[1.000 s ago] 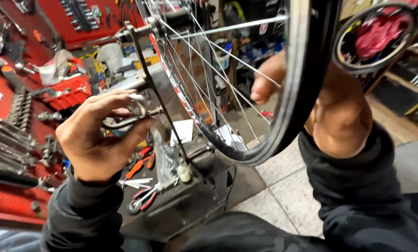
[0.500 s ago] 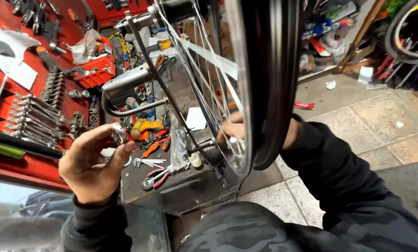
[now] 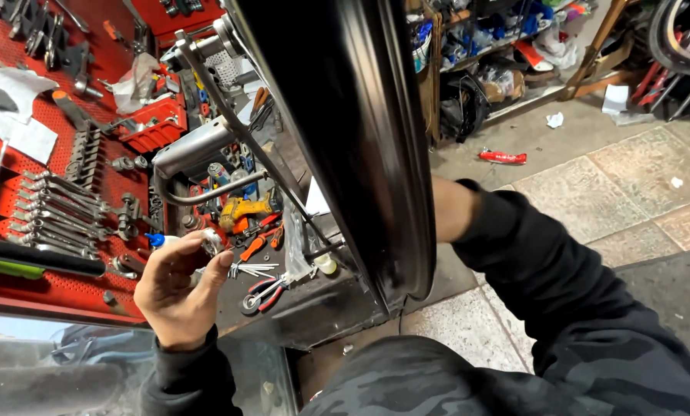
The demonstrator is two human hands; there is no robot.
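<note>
- Bicycle wheel (image 3: 360,139), black rim: 1
- Hand (image 3: 177,289) in full view: 1
- Red-handled pliers (image 3: 261,293): 1
- Yellow power tool (image 3: 245,209): 1

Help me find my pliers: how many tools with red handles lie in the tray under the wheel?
2 for sure: red-handled pliers near the left hand, and a red-orange-handled tool just above them, by the yellow drill. The rim may hide more.
</note>
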